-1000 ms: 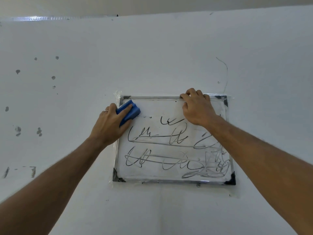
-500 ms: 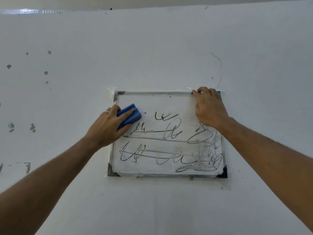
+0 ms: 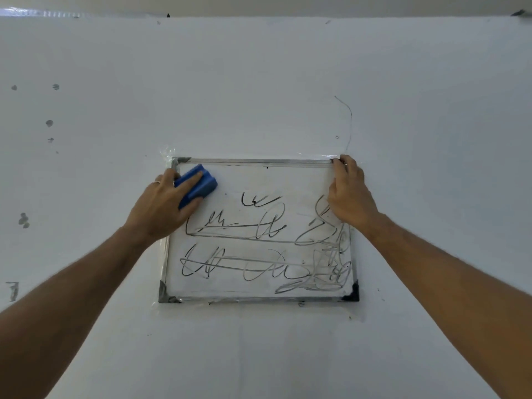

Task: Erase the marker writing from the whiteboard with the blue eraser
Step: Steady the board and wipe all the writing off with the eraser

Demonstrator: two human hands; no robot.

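A small metal-framed whiteboard [image 3: 253, 161] lies taped on a white surface. Black marker scribbles [image 3: 259, 243] fill its middle and lower parts, while the top strip is bare. My left hand [image 3: 164, 205] grips the blue eraser [image 3: 198, 182] and presses it on the board near the top left corner. My right hand [image 3: 349, 194] holds the board's top right corner, fingers curled over the frame, and hides some writing there.
The white surface [image 3: 259, 82] around the board carries grey smudges at the left [image 3: 24, 220] and a thin pen line [image 3: 347, 119] above the right corner. Clear tape [image 3: 167, 152] edges the board.
My left hand slid the eraser down onto the writing's left end, then back up toward the top left corner. My right hand shifted right along the top edge to the corner.
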